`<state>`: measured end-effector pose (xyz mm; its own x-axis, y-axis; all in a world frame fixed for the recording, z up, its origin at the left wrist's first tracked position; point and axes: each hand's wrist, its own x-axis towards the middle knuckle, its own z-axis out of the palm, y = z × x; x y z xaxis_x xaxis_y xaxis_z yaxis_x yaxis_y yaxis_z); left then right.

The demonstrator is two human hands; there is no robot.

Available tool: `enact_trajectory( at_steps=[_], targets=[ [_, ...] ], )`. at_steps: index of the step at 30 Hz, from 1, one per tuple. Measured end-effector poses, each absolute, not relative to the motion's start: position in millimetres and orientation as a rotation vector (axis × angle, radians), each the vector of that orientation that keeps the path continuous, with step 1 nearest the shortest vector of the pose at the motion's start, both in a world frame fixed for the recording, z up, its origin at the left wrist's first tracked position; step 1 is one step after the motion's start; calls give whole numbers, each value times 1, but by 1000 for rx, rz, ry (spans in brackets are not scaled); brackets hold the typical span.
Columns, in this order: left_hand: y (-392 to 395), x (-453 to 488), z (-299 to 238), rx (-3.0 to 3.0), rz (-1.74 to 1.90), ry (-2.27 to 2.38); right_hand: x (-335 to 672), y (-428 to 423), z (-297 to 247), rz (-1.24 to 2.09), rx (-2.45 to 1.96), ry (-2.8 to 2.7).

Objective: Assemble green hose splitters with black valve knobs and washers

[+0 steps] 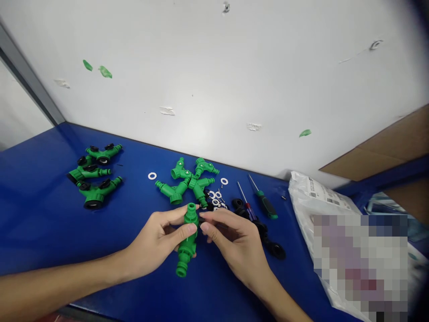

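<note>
Above the blue counter (140, 290), the left hand (161, 235) pinches a green hose splitter (187, 241) between thumb and fingers, one ribbed end pointing towards the wall and the other back towards the person. The right hand (239, 237) has thumb and forefinger drawn together on a small dark part (201, 220) right at the splitter's side; the fingertips cover most of it, so its shape and whether it is seated cannot be told. For work this close, a firm left grip on the body seems best, thumb clear of the side being worked, so the splitter does not roll under sideways pressure. The right fingertips should probably meet that side squarely and press gently, since a tilted small part could bind or slip away. Turning the splitter slightly would give a better view. Well to the left, splitters with black knobs (95, 192) offer a pattern to compare against. Loose white washers (215, 202) and two screwdrivers, one purple-handled (250, 211), one green-and-black (267, 205), lie beyond the right hand.
</note>
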<state>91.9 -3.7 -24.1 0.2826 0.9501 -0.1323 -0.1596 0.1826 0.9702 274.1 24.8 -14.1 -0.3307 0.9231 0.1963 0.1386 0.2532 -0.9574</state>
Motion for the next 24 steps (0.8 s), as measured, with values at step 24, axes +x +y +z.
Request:
enact_trajectory(
  at_steps=[24],
  targets=[
    [12, 77, -15, 560, 650, 688, 293, 40, -4, 881, -1147, -1884]
  ],
)
